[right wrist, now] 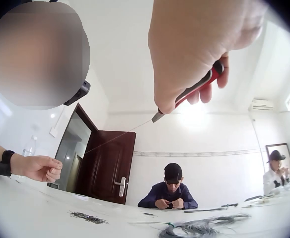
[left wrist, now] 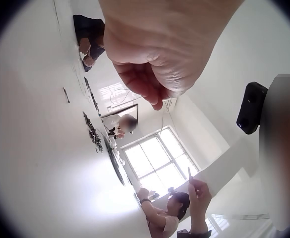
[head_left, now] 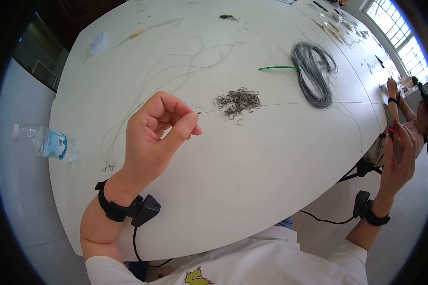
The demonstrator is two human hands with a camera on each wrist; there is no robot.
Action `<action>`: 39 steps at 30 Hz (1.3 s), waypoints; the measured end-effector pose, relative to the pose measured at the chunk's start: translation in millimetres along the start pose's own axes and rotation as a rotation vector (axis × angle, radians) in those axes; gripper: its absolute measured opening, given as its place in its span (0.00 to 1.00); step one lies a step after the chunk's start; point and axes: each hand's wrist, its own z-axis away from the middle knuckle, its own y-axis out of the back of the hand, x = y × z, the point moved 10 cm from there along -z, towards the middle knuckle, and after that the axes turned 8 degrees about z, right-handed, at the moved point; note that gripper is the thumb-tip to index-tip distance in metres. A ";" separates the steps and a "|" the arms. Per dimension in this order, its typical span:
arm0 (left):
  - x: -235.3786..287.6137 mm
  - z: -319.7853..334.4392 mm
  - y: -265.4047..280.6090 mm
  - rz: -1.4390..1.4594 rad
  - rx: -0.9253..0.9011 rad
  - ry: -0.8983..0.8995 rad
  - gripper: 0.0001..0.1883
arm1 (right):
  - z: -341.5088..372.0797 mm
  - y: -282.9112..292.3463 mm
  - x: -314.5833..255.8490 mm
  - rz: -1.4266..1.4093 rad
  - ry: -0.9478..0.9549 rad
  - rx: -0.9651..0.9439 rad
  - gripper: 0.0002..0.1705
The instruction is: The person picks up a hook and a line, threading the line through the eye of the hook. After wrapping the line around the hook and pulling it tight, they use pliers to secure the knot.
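My left hand (head_left: 157, 128) pinches a small dark hook (head_left: 199, 113) between thumb and forefinger, above the table. My right hand (head_left: 399, 161), raised off to the right, grips a red and black tool (right wrist: 199, 87) with a metal tip. A thin line (right wrist: 117, 138) runs taut from that tip toward the left hand. A pile of hooks (head_left: 238, 102) lies on the table just right of the left hand. Further right is a coil of grey line (head_left: 314, 73) with a green tie (head_left: 278, 68) round it.
A plastic bottle (head_left: 50, 142) is at the left edge. Long loose lines with hooks (head_left: 108, 166) at their ends lie left of the left hand. Other people sit round the white table (head_left: 214, 190). Tools and small packets (head_left: 340, 31) are spread at the far right.
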 end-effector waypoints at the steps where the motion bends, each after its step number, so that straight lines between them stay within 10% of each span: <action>1: 2.9 0.2 -2.2 -0.014 -0.016 -0.023 0.02 | -0.1 -0.7 0.3 -0.002 0.000 0.000 0.18; 7: -14.3 -3.3 4.5 -0.008 -0.004 0.031 0.03 | -3.3 -4.1 -15.0 -0.009 0.141 0.007 0.16; 27: -26.0 -3.8 5.6 -0.039 -0.040 0.124 0.04 | 34.1 -80.1 64.6 -0.151 -0.314 -0.343 0.15; 39: -5.6 20.6 -28.0 -0.034 -0.155 0.068 0.05 | -43.5 -5.7 -188.4 -0.693 0.273 -0.140 0.22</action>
